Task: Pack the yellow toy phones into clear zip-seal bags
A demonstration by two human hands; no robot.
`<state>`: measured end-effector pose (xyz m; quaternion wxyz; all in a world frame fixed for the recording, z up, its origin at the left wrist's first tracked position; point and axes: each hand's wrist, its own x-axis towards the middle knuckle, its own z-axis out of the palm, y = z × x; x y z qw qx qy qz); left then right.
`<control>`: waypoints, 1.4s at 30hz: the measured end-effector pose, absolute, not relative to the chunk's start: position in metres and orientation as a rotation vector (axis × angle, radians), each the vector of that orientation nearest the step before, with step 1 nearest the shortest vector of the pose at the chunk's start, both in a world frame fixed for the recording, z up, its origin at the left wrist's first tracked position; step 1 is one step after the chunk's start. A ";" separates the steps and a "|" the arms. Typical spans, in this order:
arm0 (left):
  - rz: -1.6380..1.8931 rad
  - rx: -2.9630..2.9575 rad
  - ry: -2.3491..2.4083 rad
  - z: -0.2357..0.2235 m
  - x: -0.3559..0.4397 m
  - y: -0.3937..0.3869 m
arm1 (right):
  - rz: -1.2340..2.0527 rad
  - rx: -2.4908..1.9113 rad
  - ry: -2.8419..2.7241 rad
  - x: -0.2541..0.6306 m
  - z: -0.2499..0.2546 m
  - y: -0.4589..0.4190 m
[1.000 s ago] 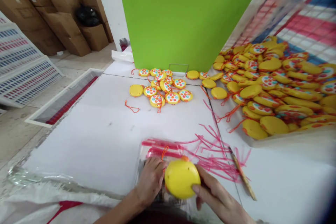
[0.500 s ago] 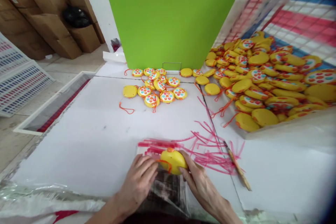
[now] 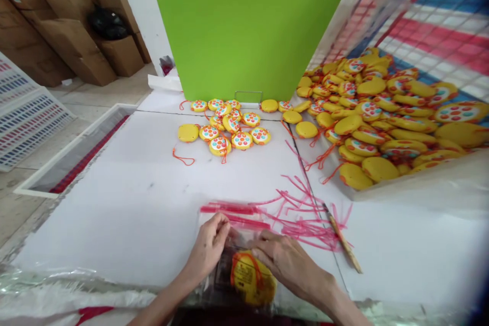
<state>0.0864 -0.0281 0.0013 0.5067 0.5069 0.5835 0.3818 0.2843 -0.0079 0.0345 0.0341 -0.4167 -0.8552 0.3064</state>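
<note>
A yellow toy [image 3: 252,280] with an orange cord lies inside a clear plastic zip bag [image 3: 221,285] at the table's near edge, its printed back facing up. My left hand [image 3: 211,237] is closed in a pinch at the upper left of the bag, by its mouth. Over the upper right of the bag, just above the toy, my right hand [image 3: 286,260] has its fingers curled on the plastic. Pink zip strips [image 3: 229,209] of other clear bags show just beyond my hands.
Several yellow toys with coloured dots [image 3: 241,140] lie farther back on the white table [image 3: 126,204]. A large heap of them [image 3: 378,117] fills a container at the right. Cut pink strips [image 3: 305,229] and a thin wooden-handled tool [image 3: 344,242] lie right of my hands. A green panel [image 3: 252,25] stands behind.
The yellow toy has gone from my right hand into the clear bag, nearer to me. My left hand has risen to the bag's mouth, and my right hand has let go of the toy.
</note>
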 end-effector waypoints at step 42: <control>0.852 1.116 1.343 -0.012 0.079 -0.037 | 0.366 -2.010 -1.877 0.413 0.022 -0.015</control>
